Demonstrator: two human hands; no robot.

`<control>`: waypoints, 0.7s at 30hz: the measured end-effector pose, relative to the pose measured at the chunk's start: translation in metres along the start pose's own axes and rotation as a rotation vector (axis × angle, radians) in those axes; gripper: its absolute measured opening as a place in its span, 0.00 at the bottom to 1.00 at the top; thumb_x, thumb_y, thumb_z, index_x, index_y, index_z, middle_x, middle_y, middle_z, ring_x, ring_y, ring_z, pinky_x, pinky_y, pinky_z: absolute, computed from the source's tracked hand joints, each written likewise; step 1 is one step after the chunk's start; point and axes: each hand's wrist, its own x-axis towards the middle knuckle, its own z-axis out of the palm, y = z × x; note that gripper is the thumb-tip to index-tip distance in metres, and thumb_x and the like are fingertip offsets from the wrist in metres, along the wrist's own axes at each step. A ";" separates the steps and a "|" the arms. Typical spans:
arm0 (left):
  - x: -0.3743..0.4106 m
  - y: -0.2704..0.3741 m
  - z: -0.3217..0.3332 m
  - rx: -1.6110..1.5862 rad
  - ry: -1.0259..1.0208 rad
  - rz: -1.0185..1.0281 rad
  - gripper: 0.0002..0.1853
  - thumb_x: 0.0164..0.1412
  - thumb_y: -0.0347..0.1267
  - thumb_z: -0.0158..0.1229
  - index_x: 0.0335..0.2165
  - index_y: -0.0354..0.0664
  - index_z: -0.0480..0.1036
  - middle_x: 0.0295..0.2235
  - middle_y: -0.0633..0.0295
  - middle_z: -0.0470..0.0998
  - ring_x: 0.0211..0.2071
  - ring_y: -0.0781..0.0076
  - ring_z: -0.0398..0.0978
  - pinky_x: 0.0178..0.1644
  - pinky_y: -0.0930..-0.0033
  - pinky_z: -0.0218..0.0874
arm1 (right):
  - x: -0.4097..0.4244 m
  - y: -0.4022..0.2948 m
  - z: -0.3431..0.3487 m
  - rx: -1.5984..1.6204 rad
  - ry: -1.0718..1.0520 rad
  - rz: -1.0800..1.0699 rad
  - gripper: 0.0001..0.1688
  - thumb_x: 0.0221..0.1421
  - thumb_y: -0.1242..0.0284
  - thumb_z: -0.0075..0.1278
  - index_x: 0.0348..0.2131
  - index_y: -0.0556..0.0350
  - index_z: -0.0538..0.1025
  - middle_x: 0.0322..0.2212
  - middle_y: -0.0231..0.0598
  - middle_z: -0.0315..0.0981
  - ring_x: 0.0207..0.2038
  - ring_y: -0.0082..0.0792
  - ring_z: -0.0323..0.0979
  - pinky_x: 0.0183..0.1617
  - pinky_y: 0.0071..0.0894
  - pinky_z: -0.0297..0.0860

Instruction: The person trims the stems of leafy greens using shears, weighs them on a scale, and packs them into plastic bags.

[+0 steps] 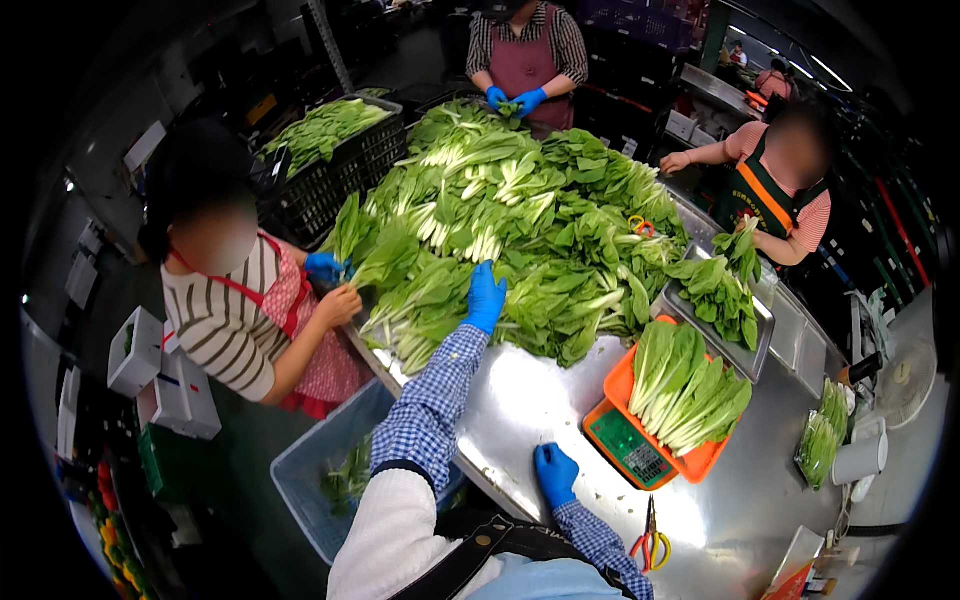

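My left hand (487, 297), in a blue glove, reaches to the near edge of a large heap of leafy greens (480, 187) with pale stems; its fingertips meet the stems, and whether they grip any is not plain. My right hand (556, 474), also blue-gloved, rests on the steel table (517, 390) with its fingers curled and nothing visible in them. To its right stands a digital scale (626, 446) bearing an orange plastic basket (706, 470) of greens laid side by side. Scissors (651, 541) with red and yellow handles lie just below the scale.
Co-workers stand at the left, the far side and the right, handling greens. A metal tray (763, 330) of greens lies beyond the basket. A blue-grey tub (300, 480) is below the table's left edge, a black crate (352, 169) behind. Other scissors (641, 226) lie on the heap.
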 end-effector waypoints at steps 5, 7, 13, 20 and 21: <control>0.082 -0.009 0.042 -0.007 0.012 0.015 0.26 0.48 0.30 0.57 0.46 0.34 0.61 0.44 0.45 0.65 0.45 0.48 0.63 0.50 0.58 0.56 | 0.000 0.002 0.003 0.045 0.050 0.055 0.10 0.48 0.63 0.50 0.22 0.49 0.75 0.15 0.42 0.70 0.18 0.42 0.70 0.23 0.36 0.66; 0.109 0.002 0.051 0.019 0.006 0.028 0.26 0.48 0.30 0.57 0.46 0.34 0.60 0.44 0.45 0.64 0.46 0.48 0.62 0.50 0.58 0.55 | 0.000 -0.001 0.002 0.029 0.054 0.072 0.10 0.47 0.64 0.50 0.22 0.49 0.75 0.15 0.41 0.70 0.18 0.41 0.71 0.23 0.35 0.66; 0.189 0.011 0.081 0.177 0.003 0.094 0.41 0.41 0.42 0.64 0.48 0.33 0.55 0.44 0.45 0.64 0.47 0.48 0.61 0.50 0.57 0.56 | 0.004 0.001 0.007 0.011 0.061 0.060 0.09 0.46 0.64 0.51 0.20 0.46 0.75 0.13 0.39 0.70 0.16 0.40 0.70 0.21 0.35 0.65; 0.210 0.076 0.093 0.651 -0.572 -0.109 0.54 0.32 0.61 0.63 0.50 0.33 0.58 0.46 0.50 0.65 0.49 0.55 0.61 0.50 0.49 0.54 | 0.003 0.005 0.006 -0.031 0.046 0.060 0.07 0.45 0.65 0.52 0.21 0.45 0.75 0.15 0.38 0.71 0.16 0.38 0.70 0.20 0.33 0.65; 0.210 0.074 0.095 0.659 -0.558 -0.107 0.53 0.32 0.61 0.63 0.50 0.34 0.58 0.45 0.50 0.65 0.49 0.55 0.61 0.50 0.49 0.54 | 0.004 0.004 0.006 -0.017 0.052 0.048 0.06 0.45 0.65 0.52 0.21 0.46 0.75 0.15 0.38 0.71 0.16 0.38 0.70 0.20 0.33 0.65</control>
